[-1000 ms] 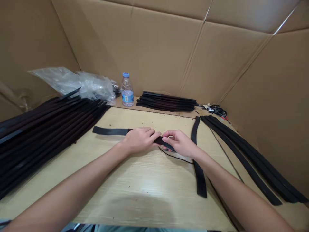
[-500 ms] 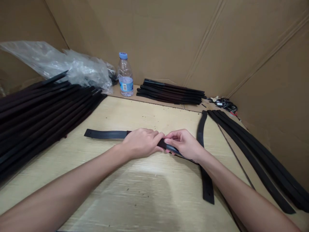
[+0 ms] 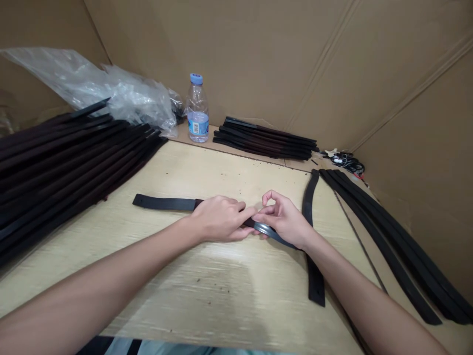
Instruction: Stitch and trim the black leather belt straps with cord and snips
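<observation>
A long black rubber-like strip [image 3: 164, 203] lies across the board, with a dark brown sleeve around its middle. My left hand [image 3: 220, 218] is closed over the sleeved part and covers most of it. At the sleeve's right end, my right hand [image 3: 283, 217] pinches the strip between thumb and fingers, its index finger curled up off it. The strip's bare stretch there is bent and shines grey. It runs on under my right wrist, where a second black strip [image 3: 317, 276] lies crosswise on the board.
Many sleeved strips [image 3: 70, 167] are piled at left, beside clear plastic bags [image 3: 129, 93]. A water bottle [image 3: 198, 111] and a smaller strip stack [image 3: 264, 138] stand along the cardboard wall [image 3: 240, 54]. More black strips [image 3: 391, 236] and a cord tangle [image 3: 345, 160] are at right.
My right index finger has lifted off the strip and curled upward. More of the strip's shiny bare part shows beside the sleeve. The view has shifted slightly.
</observation>
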Demonstrator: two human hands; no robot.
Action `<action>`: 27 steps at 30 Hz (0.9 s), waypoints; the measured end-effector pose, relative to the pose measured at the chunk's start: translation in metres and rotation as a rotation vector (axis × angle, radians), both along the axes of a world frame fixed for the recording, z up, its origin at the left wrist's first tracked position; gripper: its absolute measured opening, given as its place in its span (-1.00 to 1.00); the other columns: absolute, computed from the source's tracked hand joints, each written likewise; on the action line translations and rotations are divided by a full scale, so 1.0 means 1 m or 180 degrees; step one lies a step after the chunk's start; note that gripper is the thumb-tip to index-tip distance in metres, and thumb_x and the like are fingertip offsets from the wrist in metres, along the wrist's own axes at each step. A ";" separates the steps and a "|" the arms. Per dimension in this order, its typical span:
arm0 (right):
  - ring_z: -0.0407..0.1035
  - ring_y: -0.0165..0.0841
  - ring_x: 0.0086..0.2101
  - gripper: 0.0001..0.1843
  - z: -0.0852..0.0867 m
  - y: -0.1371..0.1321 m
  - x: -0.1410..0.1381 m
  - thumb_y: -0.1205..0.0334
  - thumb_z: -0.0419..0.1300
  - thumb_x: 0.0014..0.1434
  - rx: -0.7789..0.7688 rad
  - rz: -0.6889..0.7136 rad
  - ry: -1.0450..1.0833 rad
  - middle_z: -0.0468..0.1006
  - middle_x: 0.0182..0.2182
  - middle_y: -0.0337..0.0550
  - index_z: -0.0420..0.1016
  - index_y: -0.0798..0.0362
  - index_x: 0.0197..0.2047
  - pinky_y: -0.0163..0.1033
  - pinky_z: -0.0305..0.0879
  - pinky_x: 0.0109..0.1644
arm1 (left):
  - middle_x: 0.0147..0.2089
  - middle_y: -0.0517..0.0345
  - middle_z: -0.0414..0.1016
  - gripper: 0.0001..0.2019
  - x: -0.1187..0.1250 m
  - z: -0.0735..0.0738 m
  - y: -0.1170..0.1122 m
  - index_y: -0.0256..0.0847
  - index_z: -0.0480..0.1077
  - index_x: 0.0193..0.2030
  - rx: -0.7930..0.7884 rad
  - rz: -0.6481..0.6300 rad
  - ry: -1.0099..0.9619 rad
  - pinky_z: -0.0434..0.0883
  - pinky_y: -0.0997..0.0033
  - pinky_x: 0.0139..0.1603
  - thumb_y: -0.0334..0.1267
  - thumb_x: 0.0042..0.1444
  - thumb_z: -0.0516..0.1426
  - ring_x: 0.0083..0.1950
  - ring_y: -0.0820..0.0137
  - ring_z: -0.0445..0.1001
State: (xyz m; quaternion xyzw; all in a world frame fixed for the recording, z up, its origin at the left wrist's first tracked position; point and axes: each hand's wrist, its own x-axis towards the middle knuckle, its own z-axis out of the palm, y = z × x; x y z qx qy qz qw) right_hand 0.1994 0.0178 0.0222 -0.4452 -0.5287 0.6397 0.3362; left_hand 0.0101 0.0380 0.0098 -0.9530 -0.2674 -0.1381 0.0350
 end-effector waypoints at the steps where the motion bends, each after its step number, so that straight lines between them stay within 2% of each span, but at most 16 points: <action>1: 0.43 -0.35 -0.60 -0.49 -0.001 0.000 0.000 0.12 0.38 -0.07 0.0013 0.0002 -0.0007 0.48 -0.63 -0.37 0.06 -0.03 -0.30 -0.36 0.34 -0.64 | -0.38 0.05 0.51 -0.60 0.000 0.000 0.000 -0.21 0.38 -0.09 -0.0028 0.0000 -0.0016 0.35 0.36 -0.44 0.03 0.22 -0.08 -0.39 0.25 0.52; 6: 0.46 -0.35 -0.53 -0.54 0.000 0.000 0.005 0.06 0.36 -0.02 0.0025 0.0165 0.0017 0.51 -0.57 -0.31 0.13 0.00 -0.29 -0.32 0.38 -0.53 | -0.38 0.09 0.50 -0.67 -0.002 0.000 0.002 -0.18 0.37 -0.11 -0.0123 -0.0046 -0.0028 0.34 0.38 -0.44 -0.01 0.21 -0.05 -0.41 0.28 0.50; 10: 0.45 -0.39 -0.50 -0.53 -0.001 0.000 0.009 0.14 0.40 -0.07 -0.0007 0.0288 0.0073 0.56 -0.50 -0.27 0.18 0.01 -0.24 -0.28 0.41 -0.42 | -0.35 0.07 0.51 -0.65 -0.003 0.000 0.003 -0.18 0.36 -0.08 -0.0141 -0.0077 0.0067 0.34 0.36 -0.45 -0.01 0.22 -0.07 -0.38 0.24 0.51; 13: 0.45 -0.37 -0.53 -0.51 -0.004 0.000 0.007 0.15 0.42 -0.12 0.0000 0.0132 -0.0031 0.54 -0.56 -0.28 0.19 0.01 -0.26 -0.31 0.38 -0.50 | -0.34 0.07 0.52 -0.65 -0.003 -0.001 0.003 -0.18 0.35 -0.05 -0.0176 -0.0081 0.0072 0.35 0.34 -0.43 -0.01 0.22 -0.05 -0.36 0.22 0.52; 17: 0.42 -0.37 -0.58 -0.56 -0.006 -0.002 0.002 0.12 0.38 -0.07 0.0129 -0.0008 -0.0238 0.50 -0.62 -0.30 0.19 0.01 -0.27 -0.36 0.32 -0.57 | -0.32 0.07 0.52 -0.65 -0.003 -0.001 0.003 -0.18 0.35 -0.03 -0.0250 -0.0067 0.0018 0.36 0.35 -0.40 -0.01 0.23 -0.05 -0.34 0.24 0.52; 21: 0.38 -0.41 -0.63 -0.59 -0.005 -0.003 -0.001 0.14 0.35 -0.04 0.0129 0.0043 -0.0272 0.47 -0.65 -0.34 0.17 0.00 -0.28 -0.37 0.30 -0.59 | -0.41 0.14 0.48 -0.56 -0.003 -0.001 0.003 -0.09 0.34 0.04 -0.0165 -0.0060 0.0083 0.31 0.41 -0.45 0.12 0.21 -0.07 -0.41 0.29 0.48; 27: 0.39 -0.39 -0.61 -0.57 -0.003 -0.004 0.000 0.12 0.35 -0.04 0.0011 0.0186 -0.0149 0.47 -0.64 -0.35 0.15 0.00 -0.27 -0.37 0.30 -0.59 | -0.41 0.16 0.48 -0.60 -0.005 0.000 0.002 -0.02 0.33 0.06 -0.0191 -0.0121 0.0136 0.28 0.41 -0.46 0.08 0.24 -0.09 -0.40 0.30 0.49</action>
